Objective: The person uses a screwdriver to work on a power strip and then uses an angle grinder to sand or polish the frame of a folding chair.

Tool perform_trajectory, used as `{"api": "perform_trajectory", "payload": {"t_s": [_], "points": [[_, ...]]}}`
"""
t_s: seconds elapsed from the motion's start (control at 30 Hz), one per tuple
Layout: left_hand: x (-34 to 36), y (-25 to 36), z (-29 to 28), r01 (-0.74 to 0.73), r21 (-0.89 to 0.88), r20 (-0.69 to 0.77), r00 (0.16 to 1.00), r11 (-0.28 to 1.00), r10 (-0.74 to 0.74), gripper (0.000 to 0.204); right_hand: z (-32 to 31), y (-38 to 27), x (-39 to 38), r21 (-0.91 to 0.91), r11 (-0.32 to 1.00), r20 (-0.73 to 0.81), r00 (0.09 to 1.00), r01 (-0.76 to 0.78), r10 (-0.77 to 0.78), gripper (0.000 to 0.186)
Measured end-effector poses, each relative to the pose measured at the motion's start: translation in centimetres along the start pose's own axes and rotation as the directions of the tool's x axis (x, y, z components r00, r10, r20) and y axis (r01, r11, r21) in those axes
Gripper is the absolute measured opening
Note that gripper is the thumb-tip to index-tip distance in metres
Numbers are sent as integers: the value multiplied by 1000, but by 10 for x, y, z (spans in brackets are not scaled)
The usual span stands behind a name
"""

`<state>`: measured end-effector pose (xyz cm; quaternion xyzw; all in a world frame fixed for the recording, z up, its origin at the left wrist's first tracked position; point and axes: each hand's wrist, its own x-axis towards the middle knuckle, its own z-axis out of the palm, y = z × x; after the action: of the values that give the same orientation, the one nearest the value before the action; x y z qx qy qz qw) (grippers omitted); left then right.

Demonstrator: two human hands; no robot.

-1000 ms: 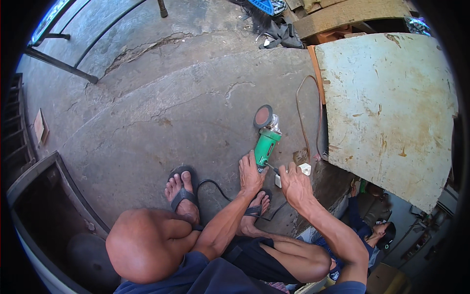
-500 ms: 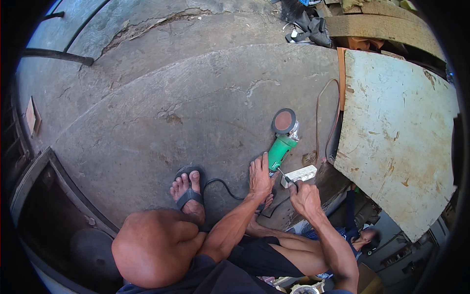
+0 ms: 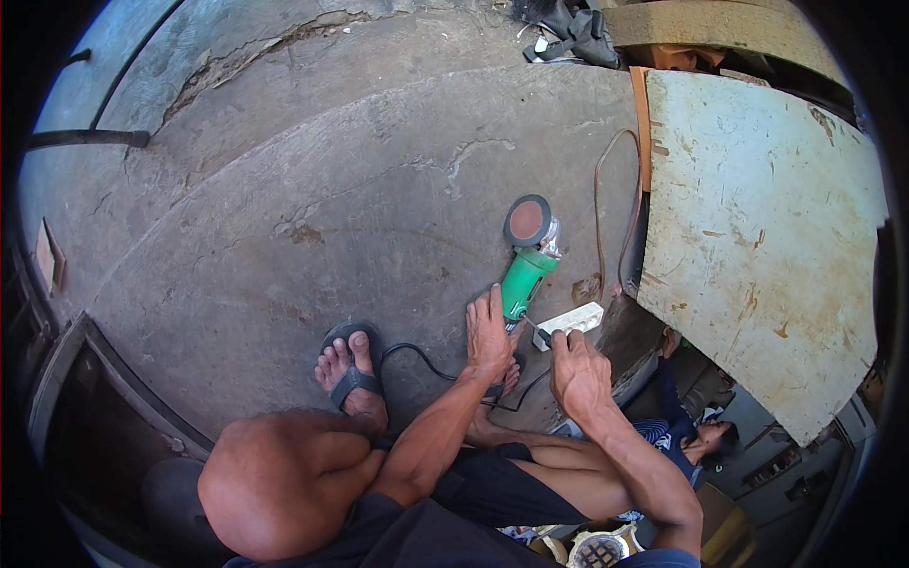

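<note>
A green angle grinder (image 3: 524, 278) with a reddish-brown disc (image 3: 526, 221) lies on the concrete floor. My left hand (image 3: 489, 333) is closed round its rear end, holding it down. In my right hand (image 3: 581, 377) is a screwdriver (image 3: 537, 328), gripped by its dark handle, its thin shaft slanting up-left. The tip meets the side of the grinder's body near its rear. Just right of the shaft lies a white power strip (image 3: 574, 325), partly behind my right hand. A black cord (image 3: 421, 354) curves from behind my left hand toward my sandalled foot.
A worn pale board (image 3: 757, 227) stands on the right, with a brown cable (image 3: 598, 189) looped beside it. Another person (image 3: 696, 437) sits beyond my right arm. A metal frame (image 3: 62, 379) stands at the left, and dark bags (image 3: 573, 36) lie at the far edge.
The whole scene has shifted slightly left and up in the picture. Both hands keep their holds, and my right hand has turned a little on the screwdriver.
</note>
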<state>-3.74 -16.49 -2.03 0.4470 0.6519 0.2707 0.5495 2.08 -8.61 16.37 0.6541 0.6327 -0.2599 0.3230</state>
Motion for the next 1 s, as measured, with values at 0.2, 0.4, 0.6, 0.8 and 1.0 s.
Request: {"api": "perform_trajectory", "payload": {"t_s": [0.2,0.4,0.6,0.8,1.0], "points": [[-1,1,-1,-3,-10,-10,1000,1000,3,87,1,9,8,3,992,179,976,-127,125,33],[-3,2,-3,0,-15,1,1000,1000,0,85,9,11,0,-294,914,63,960,279,-273,39],[-1,5,-7,53,-41,10,999,998,-52,82,3,9,10,40,993,-6,994,107,-107,35],[-1,6,-9,83,-58,28,996,995,-81,84,-2,7,22,310,883,214,931,-353,297,35],[1,10,-12,91,-46,48,995,995,-88,84,1,9,20,296,885,185,930,-360,316,37]]}}
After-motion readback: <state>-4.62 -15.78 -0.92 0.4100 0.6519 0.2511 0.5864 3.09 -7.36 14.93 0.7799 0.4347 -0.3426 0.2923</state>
